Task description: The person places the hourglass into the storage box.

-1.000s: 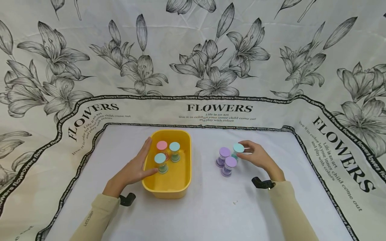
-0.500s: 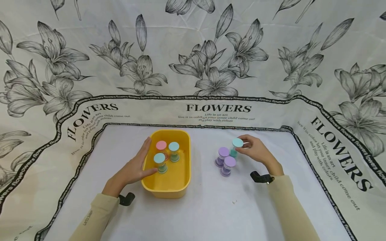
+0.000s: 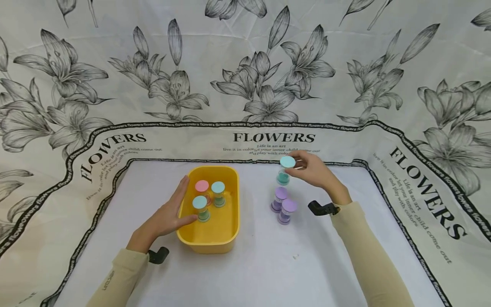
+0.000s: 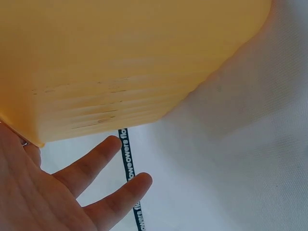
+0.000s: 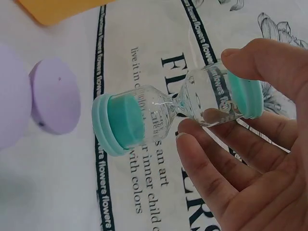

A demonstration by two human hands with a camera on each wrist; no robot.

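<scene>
Yellow bin (image 3: 209, 248) w/ 3 hrglasses (image 3: 201, 209); R grip (image 3: 315, 171) holds teal hrglass (image 5: 165, 108).

Hourglass (image 5: 179, 103): glossy, transparent; bin (image 3: 209, 248): smooth plastic; backdrop (image 3: 215, 55): matt cloth.

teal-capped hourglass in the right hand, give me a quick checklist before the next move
1. Grip: right hand holds the clear teal-capped hourglass near its upper cap: ok
2. Clearance: a gap shows between it and the two clear purple-capped hourglasses: ok
3. Above the yellow rounded-rectangular box, if that is next: not ok, it is outside, to the right in the head view
4. Room inside: near part of the floor is bare: ok
5. Contents upright, one pink-capped hourglass and two pale blue-green-capped hourglasses: ok
6. Left hand at the left rim, steadying firmly: cannot tell
</scene>
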